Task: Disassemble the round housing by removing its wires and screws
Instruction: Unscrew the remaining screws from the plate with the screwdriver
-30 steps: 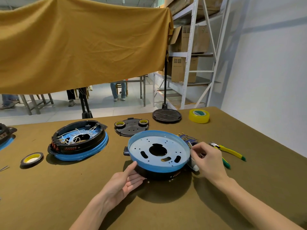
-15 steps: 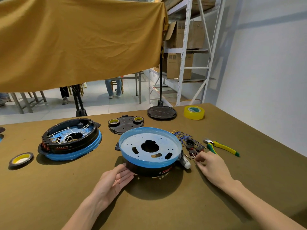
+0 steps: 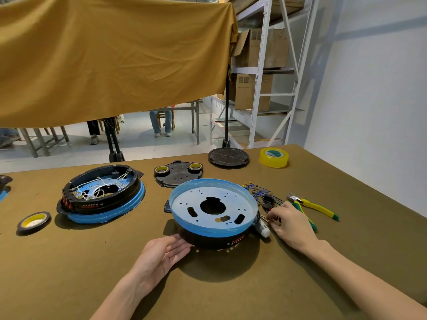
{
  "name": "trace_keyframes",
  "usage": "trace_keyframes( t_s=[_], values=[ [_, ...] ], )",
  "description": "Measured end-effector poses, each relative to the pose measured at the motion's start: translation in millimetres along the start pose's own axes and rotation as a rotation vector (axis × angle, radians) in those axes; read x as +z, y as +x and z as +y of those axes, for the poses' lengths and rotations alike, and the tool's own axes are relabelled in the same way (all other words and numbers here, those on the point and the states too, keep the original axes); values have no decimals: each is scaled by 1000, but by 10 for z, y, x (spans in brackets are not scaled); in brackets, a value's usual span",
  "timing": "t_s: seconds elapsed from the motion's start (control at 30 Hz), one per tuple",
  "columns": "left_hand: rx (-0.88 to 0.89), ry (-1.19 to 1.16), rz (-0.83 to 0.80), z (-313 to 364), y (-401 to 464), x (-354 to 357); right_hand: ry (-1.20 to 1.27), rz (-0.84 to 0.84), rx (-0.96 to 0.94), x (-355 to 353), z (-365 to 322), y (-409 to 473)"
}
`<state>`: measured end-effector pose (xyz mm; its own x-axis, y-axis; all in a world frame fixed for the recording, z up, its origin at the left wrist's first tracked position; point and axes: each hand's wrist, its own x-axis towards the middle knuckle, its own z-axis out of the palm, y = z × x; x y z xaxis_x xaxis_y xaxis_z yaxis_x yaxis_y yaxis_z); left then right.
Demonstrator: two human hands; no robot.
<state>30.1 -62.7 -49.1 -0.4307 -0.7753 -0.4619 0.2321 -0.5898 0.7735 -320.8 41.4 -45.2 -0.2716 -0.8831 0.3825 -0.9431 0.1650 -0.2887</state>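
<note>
Left hand (image 3: 161,256) lies open, fingers straight against the near wall of the housing (image 3: 213,212), mid-tabletop. Right hand (image 3: 291,224), just right of it, curls its fingertips onto a wire pile (image 3: 263,196); whether they grip, I cannot tell. Pliers (image 3: 316,207) beyond, tape (image 3: 273,157) near the far edge

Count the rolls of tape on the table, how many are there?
4: a clear yellow roll at the far right, two small rolls on the black plate, one near the left edge. Others may be hidden.
</note>
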Motion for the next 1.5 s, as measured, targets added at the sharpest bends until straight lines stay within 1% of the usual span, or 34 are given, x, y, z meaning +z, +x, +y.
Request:
trace_keyframes(
  t_s=[0.13,0.2,0.3,0.37,0.4,0.43,0.5,0.53,0.57,0.63,0.67,0.77,0.87,0.97,1.07,1.13,1.23,1.27,1.3,1.4,1.43,1.5],
  values=[
    [-6,15,-24,-3,4,-4,53,-26,-19,-74,-61,23],
    [-15,47,-26,4,1,2,128,16,-60,-108,-181,44],
    [-7,66,-25,19,-17,16,312,115,-47,-168,-523,96],
    [-6,26,-18,34,-38,19,379,156,-102,-214,-767,124],
    [-6,5,-14,42,-51,22,385,137,-149,-244,-874,124],
    [-3,-4,-9,48,-64,26,384,76,-199,-272,-970,112],
    [14,13,-1,47,-89,38,345,-128,-303,-295,-1138,58],
    [25,32,1,39,-97,43,276,-205,-362,-273,-1196,24],
    [36,53,-2,32,-102,52,175,-239,-429,-235,-1240,-2],
    [55,86,-7,16,-109,61,-22,-220,-548,-149,-1298,-3],
    [65,96,-1,12,-110,67,-71,-197,-571,-127,-1323,16],
    [116,97,18,5,-109,62,-76,-138,-602,-124,-1379,86],
    [177,104,44,1,-106,54,-17,-190,-587,-140,-1433,134],
    [287,244,102,3,-104,27,-44,-218,-590,-166,-1512,219],
    [504,389,256,30,-84,-86,-96,-208,-626,-145,-1592,292],
    [654,445,349,57,-80,-169,-125,-214,-637,-86,-1616,314],
    [831,503,320,48,-117,-167,-153,-239,-611,32,-1603,307],
    [880,543,300,30,-132,-141,-135,-251,-585,71,-1592,295],
    [925,586,280,10,-145,-111,-63,-260,-535,99,-1591,274],
    [1038,652,221,-24,-154,-21,402,-253,-303,114,-1683,203],
    [1057,647,197,-31,-152,11,530,-243,-259,114,-1730,190],
    [1093,651,156,-52,-152,85,657,-231,-226,106,-1807,173]
  ],
)
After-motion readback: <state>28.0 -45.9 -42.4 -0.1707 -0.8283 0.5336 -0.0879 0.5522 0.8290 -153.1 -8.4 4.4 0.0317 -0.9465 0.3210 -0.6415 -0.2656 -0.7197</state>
